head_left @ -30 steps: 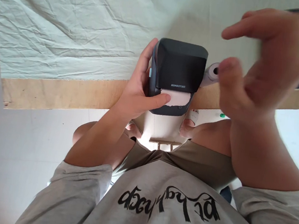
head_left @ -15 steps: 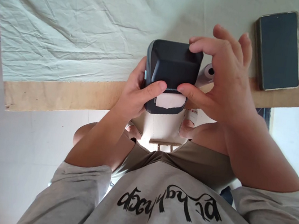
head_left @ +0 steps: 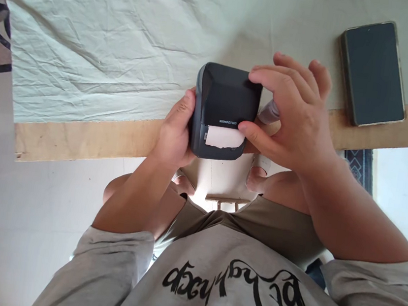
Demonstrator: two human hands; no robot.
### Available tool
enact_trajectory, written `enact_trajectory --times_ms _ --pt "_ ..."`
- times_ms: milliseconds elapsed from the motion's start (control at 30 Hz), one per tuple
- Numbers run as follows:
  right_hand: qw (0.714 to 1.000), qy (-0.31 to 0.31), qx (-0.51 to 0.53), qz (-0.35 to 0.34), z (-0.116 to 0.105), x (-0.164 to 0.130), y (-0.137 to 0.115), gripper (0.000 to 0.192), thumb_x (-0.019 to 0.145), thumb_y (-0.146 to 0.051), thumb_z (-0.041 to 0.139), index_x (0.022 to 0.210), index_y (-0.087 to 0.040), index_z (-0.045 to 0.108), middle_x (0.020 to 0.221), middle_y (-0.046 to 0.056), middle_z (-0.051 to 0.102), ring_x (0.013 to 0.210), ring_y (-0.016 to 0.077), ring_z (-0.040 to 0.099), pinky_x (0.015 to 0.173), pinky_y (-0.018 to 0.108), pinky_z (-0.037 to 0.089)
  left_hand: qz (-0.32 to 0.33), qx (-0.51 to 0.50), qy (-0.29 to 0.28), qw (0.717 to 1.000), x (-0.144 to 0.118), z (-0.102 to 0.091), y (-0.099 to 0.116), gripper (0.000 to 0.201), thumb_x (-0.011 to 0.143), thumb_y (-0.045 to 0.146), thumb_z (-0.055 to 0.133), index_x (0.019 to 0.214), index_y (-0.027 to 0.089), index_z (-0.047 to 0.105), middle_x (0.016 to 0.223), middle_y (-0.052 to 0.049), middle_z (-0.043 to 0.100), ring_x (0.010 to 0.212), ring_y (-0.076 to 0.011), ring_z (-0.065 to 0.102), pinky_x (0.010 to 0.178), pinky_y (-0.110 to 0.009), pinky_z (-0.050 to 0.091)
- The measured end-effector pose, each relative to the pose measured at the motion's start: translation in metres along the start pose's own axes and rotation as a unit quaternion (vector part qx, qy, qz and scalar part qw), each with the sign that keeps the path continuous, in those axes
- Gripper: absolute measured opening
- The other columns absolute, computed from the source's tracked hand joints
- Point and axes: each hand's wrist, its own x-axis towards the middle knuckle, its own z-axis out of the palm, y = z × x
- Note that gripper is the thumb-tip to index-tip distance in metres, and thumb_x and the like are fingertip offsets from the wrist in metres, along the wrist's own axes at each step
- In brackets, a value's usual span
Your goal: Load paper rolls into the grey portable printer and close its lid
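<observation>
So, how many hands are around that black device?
2: the left hand holds the black device by its left side, and the right hand is at its right edge. No other hand shows.

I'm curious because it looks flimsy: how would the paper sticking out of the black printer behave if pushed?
The paper looks thin, so it would probably bend. Its ragged lower edge suggests it may tear readily. Its upper end meets the printer, so that end likely stays put.
</observation>
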Motion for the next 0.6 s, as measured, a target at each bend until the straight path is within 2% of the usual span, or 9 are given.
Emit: enact_trajectory --times_ms 133,200,267,300,367,467,533,600 --pt "1.0 0.011 0.007 -0.016 0.002 -0.001 0.0 0.053 0.086 -0.061 0.051 0.127 -0.027 0.047 0.127 0.006 0.063 0.136 0.0292 0.05 0.118 0.061 0.024 0.017 0.0 0.025 1.0 0.0 -0.002 -0.001 0.035 0.096 0.048 0.045 0.089 0.024 0.07 0.1 -0.001 0.075 0.126 -0.0238 0.061 0.098 -0.032 0.054" --pt "1.0 0.016 0.006 -0.018 0.001 -0.002 -0.001 0.054 0.085 -0.062 0.052 0.127 -0.027 0.046 0.126 0.007 0.063 0.137 0.0303 0.049 0.117 0.062 0.023 0.005 0.0 0.025 1.0 0.0 -0.002 -0.001 0.034 0.096 0.047 0.045 0.092 0.023 0.07 0.103 -0.001 0.074 0.127 -0.0245 0.06 0.099 -0.033 0.054" --pt "0.999 0.027 -0.002 -0.025 -0.002 -0.001 -0.001 0.054 0.084 -0.062 0.055 0.125 -0.027 0.048 0.125 0.007 0.063 0.134 0.0315 0.051 0.113 0.061 0.028 -0.016 0.008 0.021 1.0 0.001 0.0 0.001 0.037 0.096 0.049 0.043 0.099 0.023 0.069 0.107 -0.002 0.074 0.13 -0.0266 0.058 0.1 -0.036 0.055" --pt "0.999 0.042 -0.01 -0.031 -0.005 0.0 -0.002 0.054 0.083 -0.063 0.056 0.122 -0.026 0.051 0.122 0.007 0.063 0.128 0.0316 0.055 0.108 0.058 0.034 -0.025 0.011 0.018 0.999 0.0 0.003 0.003 0.039 0.096 0.05 0.042 0.102 0.022 0.069 0.109 -0.002 0.073 0.132 -0.0274 0.057 0.101 -0.038 0.055" --pt "0.996 0.082 -0.02 -0.039 -0.01 0.003 -0.005 0.049 0.084 -0.063 0.056 0.114 -0.025 0.056 0.101 0.005 0.065 0.104 0.0266 0.064 0.091 0.047 0.046 -0.034 0.009 0.01 0.999 0.0 0.009 0.007 0.042 0.096 0.052 0.04 0.104 0.022 0.068 0.111 -0.003 0.073 0.136 -0.0282 0.053 0.102 -0.04 0.055" --pt "0.99 0.141 -0.015 -0.022 -0.016 0.009 -0.01 0.027 0.093 -0.046 0.05 0.104 -0.024 0.06 0.068 -0.002 0.053 0.065 0.0129 0.059 0.068 0.032 0.043 -0.025 0.013 0.004 1.0 -0.002 0.015 0.01 0.034 0.094 0.046 0.044 0.101 0.021 0.066 0.109 -0.003 0.072 0.14 -0.028 0.05 0.105 -0.041 0.053" --pt "0.983 0.18 -0.011 -0.01 -0.018 0.012 -0.012 0.017 0.095 -0.031 0.047 0.1 -0.024 0.062 0.065 -0.004 0.051 0.056 0.0079 0.055 0.064 0.028 0.04 -0.016 0.023 0.008 1.0 -0.003 0.015 0.01 0.027 0.092 0.042 0.05 0.1 0.021 0.065 0.105 -0.003 0.072 0.141 -0.0274 0.049 0.108 -0.041 0.051" --pt "0.978 0.206 -0.011 -0.002 -0.017 0.014 -0.013 0.014 0.093 -0.026 0.049 0.095 -0.022 0.062 0.071 -0.003 0.055 0.059 0.0074 0.056 0.065 0.028 0.041 -0.01 0.027 0.003 1.0 -0.002 0.011 0.008 0.025 0.09 0.041 0.054 0.102 0.021 0.064 0.102 -0.003 0.072 0.14 -0.0278 0.049 0.11 -0.042 0.05"
